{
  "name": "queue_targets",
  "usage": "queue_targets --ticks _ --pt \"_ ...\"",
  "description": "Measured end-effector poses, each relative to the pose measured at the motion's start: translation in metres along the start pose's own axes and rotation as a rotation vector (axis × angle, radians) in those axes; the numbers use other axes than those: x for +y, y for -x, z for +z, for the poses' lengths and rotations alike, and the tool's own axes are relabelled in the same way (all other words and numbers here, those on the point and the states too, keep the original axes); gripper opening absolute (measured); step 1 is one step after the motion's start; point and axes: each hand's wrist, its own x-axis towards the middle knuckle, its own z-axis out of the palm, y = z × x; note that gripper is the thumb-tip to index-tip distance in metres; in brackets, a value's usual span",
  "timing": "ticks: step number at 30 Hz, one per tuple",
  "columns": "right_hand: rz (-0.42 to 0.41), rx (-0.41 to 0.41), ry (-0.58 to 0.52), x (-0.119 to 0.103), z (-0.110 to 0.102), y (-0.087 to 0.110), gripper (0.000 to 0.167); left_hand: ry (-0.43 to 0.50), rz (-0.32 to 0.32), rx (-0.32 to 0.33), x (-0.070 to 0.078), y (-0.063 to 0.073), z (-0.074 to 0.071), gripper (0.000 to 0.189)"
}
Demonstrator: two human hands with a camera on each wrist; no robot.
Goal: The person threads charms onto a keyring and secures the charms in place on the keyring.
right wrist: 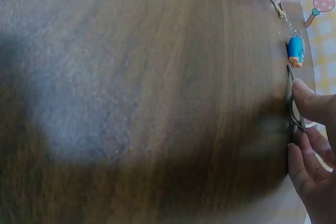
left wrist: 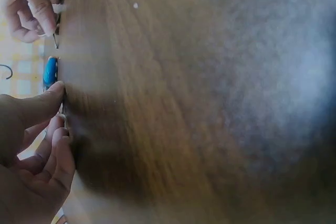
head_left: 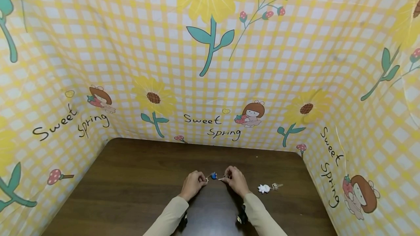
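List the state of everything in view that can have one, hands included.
Left hand, pinching a metal clasp
Right hand, pinching a metal ring
Blue charm, joined to the clasp by a chain, between the hands
White charm, lying on the table, metal pieces beside it
Patterned cloth, hung around the table, wrinkled in places

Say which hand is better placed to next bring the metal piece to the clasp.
Probably the right hand: it pinches the metal piece, near the blue charm; the left hand holds the clasp.
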Motion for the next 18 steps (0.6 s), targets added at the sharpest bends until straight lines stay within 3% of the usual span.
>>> queue_targets --ticks 11,18 --pt "0.035 -0.008 -0.049 -0.004 -0.007 -0.001 0.025 -0.022 -0.031 0.036 -0.002 -0.002 0.007 0.021" --pt "0.023 -0.006 -0.055 -0.01 -0.014 -0.002 0.023 -0.012 -0.085 -0.01 0.002 -0.005 0.003 0.025"
